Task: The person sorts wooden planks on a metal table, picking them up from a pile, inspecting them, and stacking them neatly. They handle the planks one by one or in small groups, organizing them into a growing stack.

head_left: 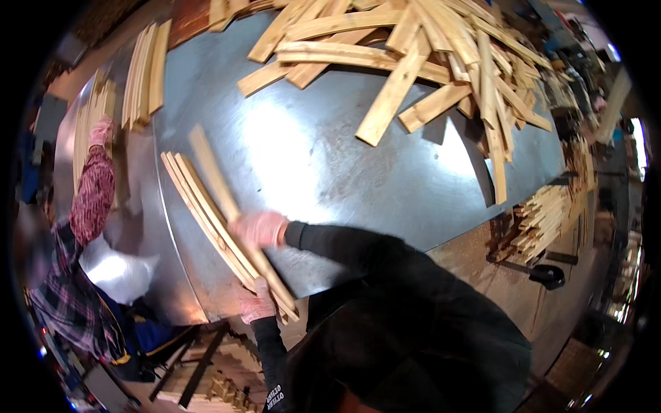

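Note:
A short row of pale wooden slats lies side by side on the metal tabletop, near its front edge. My left hand, in a pinkish glove, closes around their near ends, some of which stick out past the edge. Further up, my right hand, gloved alike and a little blurred, grips a single wooden slat. That slat lies along the right side of the row, its far end angled slightly away from it. Part of it is hidden beneath the right hand.
A large jumbled heap of wooden slats covers the table's far side. At left, another person's gloved hand touches a slat bundle; another bundle lies beyond. More stacked slats stand off the table's right edge.

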Available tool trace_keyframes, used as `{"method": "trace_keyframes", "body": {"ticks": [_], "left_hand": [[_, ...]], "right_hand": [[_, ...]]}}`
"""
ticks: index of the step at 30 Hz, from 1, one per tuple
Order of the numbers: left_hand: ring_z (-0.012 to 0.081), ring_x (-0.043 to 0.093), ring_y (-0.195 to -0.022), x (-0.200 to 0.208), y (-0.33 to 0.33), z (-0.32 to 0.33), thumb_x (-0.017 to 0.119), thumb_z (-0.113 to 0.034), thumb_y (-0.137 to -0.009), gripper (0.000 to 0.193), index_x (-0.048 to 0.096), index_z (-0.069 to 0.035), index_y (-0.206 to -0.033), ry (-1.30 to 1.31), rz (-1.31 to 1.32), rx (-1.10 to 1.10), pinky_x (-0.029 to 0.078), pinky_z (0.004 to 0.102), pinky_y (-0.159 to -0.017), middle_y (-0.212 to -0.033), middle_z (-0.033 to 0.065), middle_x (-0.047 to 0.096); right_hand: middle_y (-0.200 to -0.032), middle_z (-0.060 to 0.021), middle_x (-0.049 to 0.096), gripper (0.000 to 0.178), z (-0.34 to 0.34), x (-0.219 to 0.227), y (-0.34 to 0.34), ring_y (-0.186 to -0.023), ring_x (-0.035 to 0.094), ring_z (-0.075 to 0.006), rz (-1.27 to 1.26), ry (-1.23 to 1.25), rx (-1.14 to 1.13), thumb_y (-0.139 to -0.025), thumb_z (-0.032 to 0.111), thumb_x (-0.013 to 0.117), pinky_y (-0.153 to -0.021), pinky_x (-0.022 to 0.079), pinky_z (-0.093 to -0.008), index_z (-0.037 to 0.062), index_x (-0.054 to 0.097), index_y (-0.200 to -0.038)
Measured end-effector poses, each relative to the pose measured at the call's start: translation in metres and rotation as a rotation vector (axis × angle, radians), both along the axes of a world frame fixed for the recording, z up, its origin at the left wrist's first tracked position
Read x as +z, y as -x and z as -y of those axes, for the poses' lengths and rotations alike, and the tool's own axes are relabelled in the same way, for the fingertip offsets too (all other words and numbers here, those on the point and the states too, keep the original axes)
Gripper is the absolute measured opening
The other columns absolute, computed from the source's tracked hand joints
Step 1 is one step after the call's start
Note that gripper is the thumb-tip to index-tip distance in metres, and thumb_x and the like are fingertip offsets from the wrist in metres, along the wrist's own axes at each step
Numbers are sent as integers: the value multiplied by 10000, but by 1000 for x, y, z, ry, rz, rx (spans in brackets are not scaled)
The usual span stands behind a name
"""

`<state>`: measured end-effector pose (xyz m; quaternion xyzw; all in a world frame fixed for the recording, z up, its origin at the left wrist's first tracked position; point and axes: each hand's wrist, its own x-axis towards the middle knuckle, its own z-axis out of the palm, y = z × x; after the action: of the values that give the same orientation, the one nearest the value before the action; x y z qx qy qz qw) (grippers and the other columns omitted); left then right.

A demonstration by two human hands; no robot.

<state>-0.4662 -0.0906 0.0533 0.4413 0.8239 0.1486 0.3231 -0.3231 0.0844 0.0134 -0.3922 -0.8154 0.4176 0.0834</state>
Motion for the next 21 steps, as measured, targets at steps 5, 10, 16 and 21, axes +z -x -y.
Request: {"method": "trace_keyframes", "body": {"ticks": [5,10,16,21], "left_hand": [[420,605,-1100,23,-28,-17,692,-597,-718,1119,116,-83,-1528,372,-286,-15,471,462,-926,-1194,282,614],[409,583,-1137,26,-8,31,724,-483,-713,1065,144,-102,-1520,237,-343,-108,473,470,-953,-1244,286,573],[308,546,-1087,7,-84,-31,623,-237,-898,634,336,14,-1404,-336,200,-216,487,409,-908,-1274,199,509],[193,624,-884,-31,-250,-86,593,-292,-917,350,591,-14,-1129,445,1111,-201,520,363,-786,-963,69,648]], "right_hand": [[-1520,-213,338,867,-13,29,-100,-1406,320,-366,-26,-234,-706,-879,635,435,-1158,210,-499,0,345,-1462],[-1403,-346,338,1195,-79,42,-300,-1291,406,-462,696,-150,-1603,-663,531,772,-1074,297,-545,-4,108,-1501],[-842,-128,628,251,11,4,-307,-748,616,-311,-391,110,-1248,-800,212,662,-738,487,-442,50,596,-980],[-1163,-192,543,453,120,54,-385,-1103,533,-348,122,-187,-613,-886,358,594,-948,442,-448,84,504,-1235]]}}
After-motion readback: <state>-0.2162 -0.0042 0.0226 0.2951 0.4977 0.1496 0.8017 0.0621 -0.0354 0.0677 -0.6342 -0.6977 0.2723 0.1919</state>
